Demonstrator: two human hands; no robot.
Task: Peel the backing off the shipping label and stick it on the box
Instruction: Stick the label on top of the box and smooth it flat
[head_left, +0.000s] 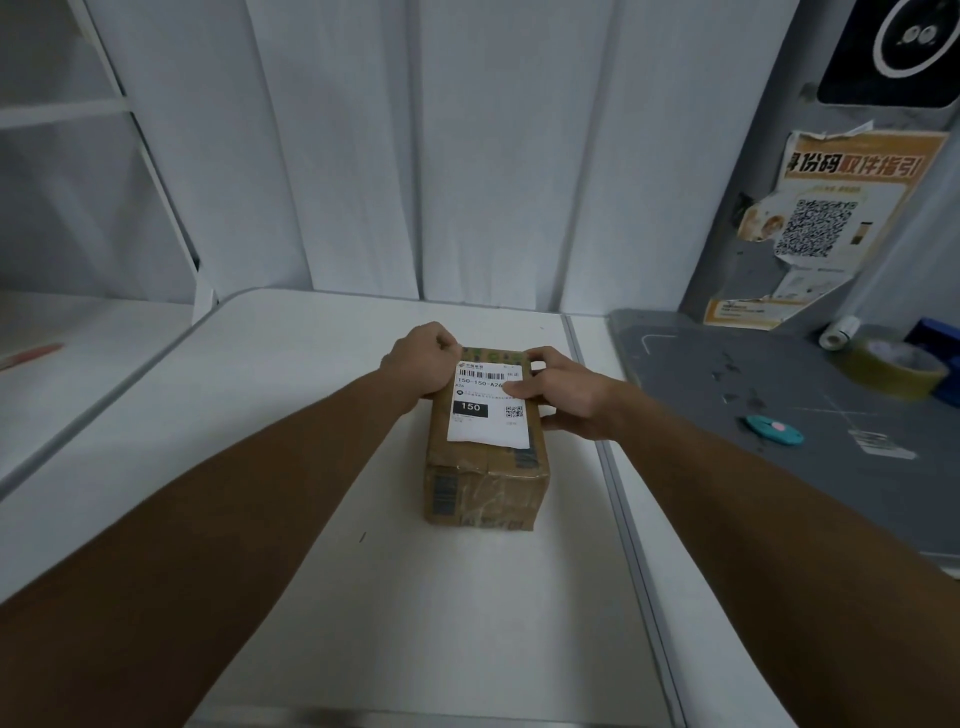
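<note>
A taped brown cardboard box (485, 483) stands on the white table (291, 467), long side pointing away from me. A white shipping label (483, 421) with a barcode, "150" and a QR code lies flat on its top. My left hand (422, 359) is curled at the box's far left corner, its fingers at the label's top left edge. My right hand (563, 392) rests on the box's right side, thumb pressing on the label's upper right part. Whether any backing paper is in either hand is hidden.
To the right lies a grey mat (779, 415) with a teal cutter (774, 430), a roll of brown tape (891, 368) and a small white roll (837, 332). A poster with a QR code (826, 228) hangs on the right wall. A red item (31, 354) lies on the left shelf.
</note>
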